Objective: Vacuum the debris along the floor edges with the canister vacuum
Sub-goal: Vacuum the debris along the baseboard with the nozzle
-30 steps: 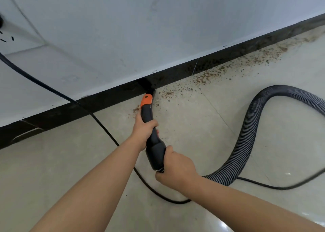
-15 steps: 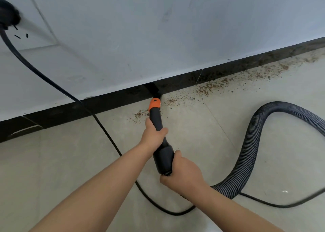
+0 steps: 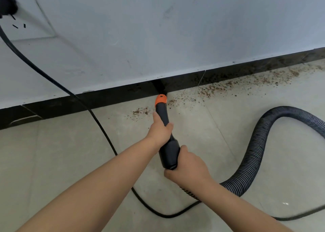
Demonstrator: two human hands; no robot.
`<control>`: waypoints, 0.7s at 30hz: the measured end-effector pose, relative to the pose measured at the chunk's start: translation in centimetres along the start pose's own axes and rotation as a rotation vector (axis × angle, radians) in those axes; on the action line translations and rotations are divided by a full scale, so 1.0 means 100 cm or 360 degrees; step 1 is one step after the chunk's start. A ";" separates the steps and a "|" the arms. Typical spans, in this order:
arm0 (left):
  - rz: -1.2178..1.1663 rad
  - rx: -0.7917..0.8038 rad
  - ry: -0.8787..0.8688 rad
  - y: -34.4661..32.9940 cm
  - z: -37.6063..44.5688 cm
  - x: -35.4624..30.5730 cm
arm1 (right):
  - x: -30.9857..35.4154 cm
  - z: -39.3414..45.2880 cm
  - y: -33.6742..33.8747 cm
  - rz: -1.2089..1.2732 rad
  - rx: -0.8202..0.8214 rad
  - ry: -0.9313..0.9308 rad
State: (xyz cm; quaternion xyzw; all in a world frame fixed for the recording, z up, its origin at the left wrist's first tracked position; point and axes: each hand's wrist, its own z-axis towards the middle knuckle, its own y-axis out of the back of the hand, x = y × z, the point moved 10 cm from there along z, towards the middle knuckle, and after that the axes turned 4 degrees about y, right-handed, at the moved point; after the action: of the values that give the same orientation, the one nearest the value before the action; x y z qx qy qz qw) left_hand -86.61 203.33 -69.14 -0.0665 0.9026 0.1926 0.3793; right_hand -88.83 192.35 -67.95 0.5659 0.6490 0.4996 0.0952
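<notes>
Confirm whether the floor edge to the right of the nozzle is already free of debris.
No, brown debris lies scattered along the baseboard right of the nozzle.

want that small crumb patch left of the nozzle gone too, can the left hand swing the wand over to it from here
Probably yes: the left hand grips the wand, and bare floor lies between the nozzle and the crumb patch.

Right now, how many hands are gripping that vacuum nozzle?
2. The left hand grips the vacuum nozzle nearer its orange collar; the right hand holds the rear end, by the hose.
</notes>
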 end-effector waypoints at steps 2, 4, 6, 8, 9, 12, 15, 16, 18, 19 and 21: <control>0.0046 0.0002 -0.0023 -0.004 0.002 -0.004 | -0.002 0.001 0.000 0.0009 -0.0002 -0.0010; 0.0078 0.0030 -0.0045 -0.010 0.007 -0.007 | -0.006 0.003 0.000 0.0053 -0.0022 -0.0030; 0.0104 0.0056 -0.0066 -0.016 0.012 -0.012 | -0.010 0.006 0.002 0.0080 -0.0048 -0.0042; 0.0115 0.0078 -0.0085 -0.022 0.017 -0.019 | -0.014 0.009 0.006 0.0095 -0.0069 -0.0045; 0.0117 0.0088 -0.0094 -0.025 0.019 -0.022 | -0.017 0.011 0.009 0.0102 -0.0074 -0.0045; 0.0114 0.0113 -0.0118 -0.036 0.023 -0.030 | -0.026 0.013 0.017 0.0081 -0.0075 -0.0056; 0.0094 0.0132 -0.0128 -0.046 0.026 -0.034 | -0.037 0.015 0.022 0.0057 -0.0082 -0.0081; 0.0097 0.0135 -0.0129 -0.050 0.027 -0.035 | -0.040 0.016 0.023 0.0053 -0.0083 -0.0090; 0.0105 0.0144 -0.0134 -0.055 0.029 -0.038 | -0.046 0.017 0.025 0.0053 -0.0087 -0.0106; 0.0103 0.0151 -0.0137 -0.058 0.030 -0.040 | -0.048 0.018 0.026 0.0054 -0.0090 -0.0110; 0.0104 0.0164 -0.0136 -0.062 0.032 -0.044 | -0.053 0.020 0.029 0.0048 -0.0098 -0.0116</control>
State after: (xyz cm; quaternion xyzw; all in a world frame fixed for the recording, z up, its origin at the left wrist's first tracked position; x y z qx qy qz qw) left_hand -79.78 198.80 -69.92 -0.0091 0.8960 0.1607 0.4139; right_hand -83.84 188.66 -69.08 0.5902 0.6209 0.4996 0.1286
